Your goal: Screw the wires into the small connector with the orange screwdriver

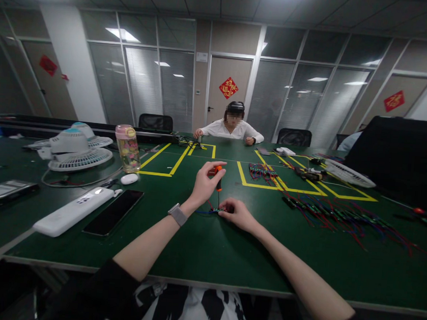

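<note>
Okay, left hand point(204, 183): fingers wrapped round an orange-and-black screwdriver point(218, 185), held near upright, presumably so any push went straight down.
Small circuit board point(215, 210): sat on the green table point(224, 259) right below the screwdriver; too tiny to tell if the tip was seated in anything.
Right hand point(238, 214): fingertips pinching the board's right side, probably to stop it sliding or twisting.
Wires point(205, 212): trailed off the board's left, clear of those fingertips.
Other wired boards point(342, 214): heaped off to the right, likely so they didn't tangle with this one.
Pink-lidded bottle point(128, 152): upright, capped, see-through with colourful patches; couldn't tell if it held liquid.
White case point(129, 178): shut, so contents hidden.
</note>
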Available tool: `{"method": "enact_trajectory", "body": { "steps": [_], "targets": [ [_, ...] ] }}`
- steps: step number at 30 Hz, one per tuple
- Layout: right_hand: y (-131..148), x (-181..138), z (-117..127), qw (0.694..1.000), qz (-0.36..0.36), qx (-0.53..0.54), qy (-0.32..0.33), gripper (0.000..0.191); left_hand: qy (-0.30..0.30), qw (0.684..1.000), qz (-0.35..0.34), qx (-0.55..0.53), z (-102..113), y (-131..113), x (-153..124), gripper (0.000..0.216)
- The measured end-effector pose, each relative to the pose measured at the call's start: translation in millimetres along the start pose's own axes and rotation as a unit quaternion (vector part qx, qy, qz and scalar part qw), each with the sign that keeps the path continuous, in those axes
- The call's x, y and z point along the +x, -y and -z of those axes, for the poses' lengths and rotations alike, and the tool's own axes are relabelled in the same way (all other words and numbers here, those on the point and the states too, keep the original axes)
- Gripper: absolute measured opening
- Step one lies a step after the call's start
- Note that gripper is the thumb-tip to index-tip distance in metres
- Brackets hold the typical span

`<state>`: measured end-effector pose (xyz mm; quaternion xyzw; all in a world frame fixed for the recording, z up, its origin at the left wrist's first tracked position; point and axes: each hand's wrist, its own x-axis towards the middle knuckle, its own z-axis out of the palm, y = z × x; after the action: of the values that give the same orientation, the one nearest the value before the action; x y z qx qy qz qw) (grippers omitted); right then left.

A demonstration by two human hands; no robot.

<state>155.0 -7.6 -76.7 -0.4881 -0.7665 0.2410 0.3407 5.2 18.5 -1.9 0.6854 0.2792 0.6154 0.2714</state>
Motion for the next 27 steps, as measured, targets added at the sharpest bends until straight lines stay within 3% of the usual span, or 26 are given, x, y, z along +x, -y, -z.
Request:
{"method": "enact_trajectory", "body": {
  "steps": [3,11,17,23,27],
  "targets": [
    [1.0,0.0,0.0,1.000,-0.002,-0.005,0.000,0.015,0.002,1.000,-0.009,0.018,0.9,2.0,0.5,0.026],
    [2.5,-0.1,1.2,1.000,-0.002,-0.006,-0.001,0.015,0.030,0.997,0.030,-0.069,-1.3,2.4,1.2,0.034],
    [2.4,-0.4,0.8,1.000,-0.010,0.001,0.003,0.015,0.010,1.000,0.009,-0.020,-0.6,2.4,0.1,0.028],
    [1.6,-0.1,0.2,1.000,-0.013,0.006,0.000,0.016,0.026,0.997,0.029,-0.072,-1.0,1.9,-0.4,0.033],
    [0.7,-0.1,0.1,1.000,-0.001,0.000,-0.001,0.014,-0.001,1.000,-0.005,-0.009,-1.0,-0.1,-1.1,0.028]
  ]
}}
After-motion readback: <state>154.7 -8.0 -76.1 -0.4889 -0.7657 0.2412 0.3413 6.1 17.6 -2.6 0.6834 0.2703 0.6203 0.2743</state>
